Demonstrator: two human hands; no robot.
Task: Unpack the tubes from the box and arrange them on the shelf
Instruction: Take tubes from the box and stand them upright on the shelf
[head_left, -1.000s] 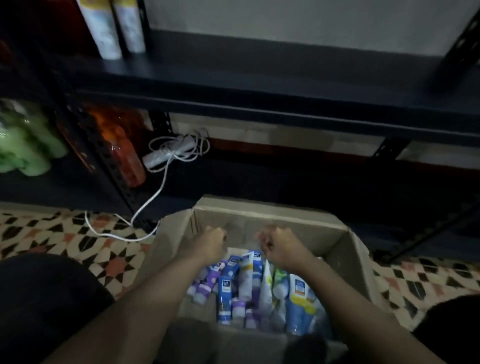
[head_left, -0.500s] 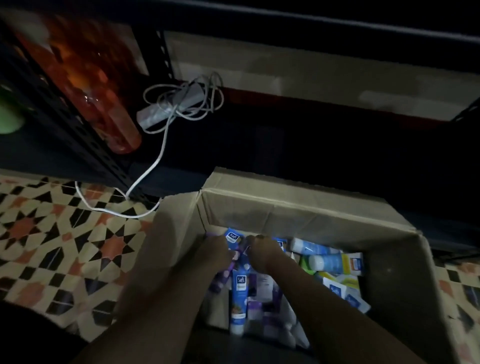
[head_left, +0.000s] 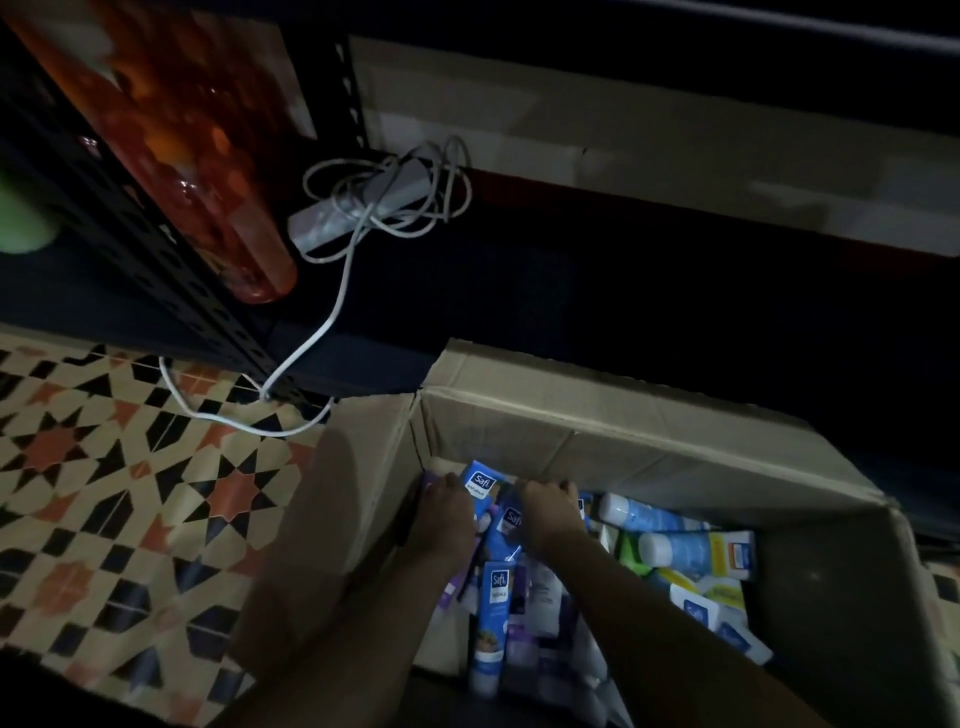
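Your left hand (head_left: 448, 514) and your right hand (head_left: 551, 512) are in the open box (head_left: 623, 431), low in the frame, both gripping blue tubes (head_left: 493, 597). A white power strip (head_left: 358, 210) with coiled cable (head_left: 337, 306) lies in the upper middle.

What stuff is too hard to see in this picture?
Head view:
- What the left hand and right hand grip: fingers buried among the tubes.
- Bottom of the box: covered by tubes and arms.
- Green thing: cut by the left edge, blurred.
- Small print on tubes: too dark and small.
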